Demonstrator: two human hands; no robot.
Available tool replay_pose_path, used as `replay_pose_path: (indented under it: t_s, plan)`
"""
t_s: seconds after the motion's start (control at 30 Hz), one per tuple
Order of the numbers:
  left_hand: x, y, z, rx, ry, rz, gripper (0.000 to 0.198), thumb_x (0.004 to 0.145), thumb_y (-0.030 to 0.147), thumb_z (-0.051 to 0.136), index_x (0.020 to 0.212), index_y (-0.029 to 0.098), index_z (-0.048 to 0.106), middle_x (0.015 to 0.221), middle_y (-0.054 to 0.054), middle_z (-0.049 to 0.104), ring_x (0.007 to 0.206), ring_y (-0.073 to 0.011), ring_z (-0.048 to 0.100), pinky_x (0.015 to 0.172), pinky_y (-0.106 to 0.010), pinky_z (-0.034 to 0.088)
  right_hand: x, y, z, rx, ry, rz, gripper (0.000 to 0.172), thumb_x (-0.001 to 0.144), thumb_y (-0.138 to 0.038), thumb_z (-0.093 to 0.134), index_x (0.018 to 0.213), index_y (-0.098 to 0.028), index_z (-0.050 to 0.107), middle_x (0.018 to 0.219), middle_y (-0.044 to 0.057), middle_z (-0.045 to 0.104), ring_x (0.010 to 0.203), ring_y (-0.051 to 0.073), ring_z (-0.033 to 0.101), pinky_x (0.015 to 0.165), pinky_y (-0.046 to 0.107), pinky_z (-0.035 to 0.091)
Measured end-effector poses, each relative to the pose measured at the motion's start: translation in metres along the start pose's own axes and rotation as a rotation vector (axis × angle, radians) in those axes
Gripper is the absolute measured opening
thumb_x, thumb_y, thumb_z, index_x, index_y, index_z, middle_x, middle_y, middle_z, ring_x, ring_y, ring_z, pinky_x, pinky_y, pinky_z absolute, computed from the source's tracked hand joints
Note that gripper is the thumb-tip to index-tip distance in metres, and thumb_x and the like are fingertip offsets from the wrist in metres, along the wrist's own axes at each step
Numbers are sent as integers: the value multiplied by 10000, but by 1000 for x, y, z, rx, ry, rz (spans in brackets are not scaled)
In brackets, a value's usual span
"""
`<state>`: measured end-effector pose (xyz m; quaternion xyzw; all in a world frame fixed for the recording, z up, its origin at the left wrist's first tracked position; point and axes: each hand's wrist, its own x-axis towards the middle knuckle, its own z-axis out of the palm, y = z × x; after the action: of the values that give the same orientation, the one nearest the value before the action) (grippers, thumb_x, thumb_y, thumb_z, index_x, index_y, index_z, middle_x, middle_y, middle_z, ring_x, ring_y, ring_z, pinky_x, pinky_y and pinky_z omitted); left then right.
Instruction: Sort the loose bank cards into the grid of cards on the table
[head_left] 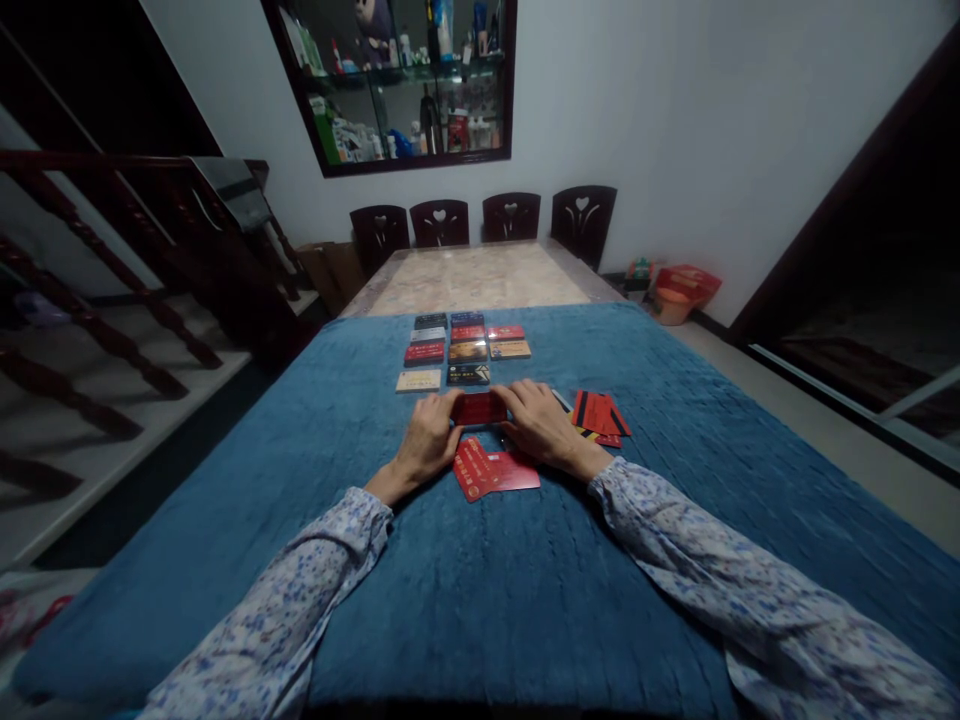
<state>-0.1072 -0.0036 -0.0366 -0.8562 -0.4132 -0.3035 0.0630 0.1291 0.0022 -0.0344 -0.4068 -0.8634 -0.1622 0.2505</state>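
Four dark chairs (pixel 492 222), framed wall cabinet (pixel 420 163), wooden stair railing (pixel 97 160), orange bin (pixel 670 307)

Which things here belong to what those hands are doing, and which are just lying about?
Apparently part of it:
- red cards between left hand and right hand
- loose red cards, nearer the wearer
- orange cards beside the right hand
- card rows beyond

Apparently just around:
- chairs
- cardboard box
- red bag
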Motion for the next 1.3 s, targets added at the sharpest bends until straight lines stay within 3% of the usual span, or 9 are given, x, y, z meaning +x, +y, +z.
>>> replay_pose_path:
  t_s: [0.13, 0.3, 0.6, 1.03, 1.3]
  plan:
    - [0, 0, -2, 38, -8, 24, 500, 861, 137, 593, 1348, 148, 483, 1130, -140, 660, 1042, -305, 604, 889, -433, 485, -1, 2, 0, 5, 40, -9, 448, 890, -189, 642, 1329, -122, 590, 1198, 177, 637, 1040, 294, 501, 816, 386, 401]
    - [4, 3, -9, 60, 14, 19, 510, 851, 152, 620, 1347, 164, 503, 1295, -167, 580, 1204, -329, 554, 997, -476, 475, 0, 4, -5, -14, 50, -22, 466, 907, -238, 644, 1354, -119, 590, 1263, 192, 620, 1096, 306, 483, 838, 395, 425]
    - [23, 2, -24, 95, -150, 21, 513, 856, 195, 627, 1360, 158, 538, 1330, -171, 581, 1267, -346, 508, 1057, -533, 448, 9, 13, -12, 63, -61, -4, 526, 855, -195, 657, 1370, -140, 566, 1278, 194, 595, 1103, 313, 489, 822, 410, 452]
    - [63, -9, -29, 143, -261, -34, 545, 857, 200, 607, 1391, 129, 528, 1372, -202, 569, 1273, -356, 493, 1027, -522, 434, 55, 40, -28, 16, -318, 18, 462, 904, -283, 658, 1339, -144, 586, 1317, 188, 572, 1197, 322, 471, 860, 386, 450]
    - [99, -29, -26, 165, -324, -97, 516, 859, 193, 599, 1369, 137, 549, 1393, -184, 561, 1307, -351, 470, 1042, -536, 412, 89, 62, -19, 20, -354, 17, 457, 918, -313, 651, 1341, -149, 591, 1347, 181, 570, 1181, 317, 475, 847, 372, 446]
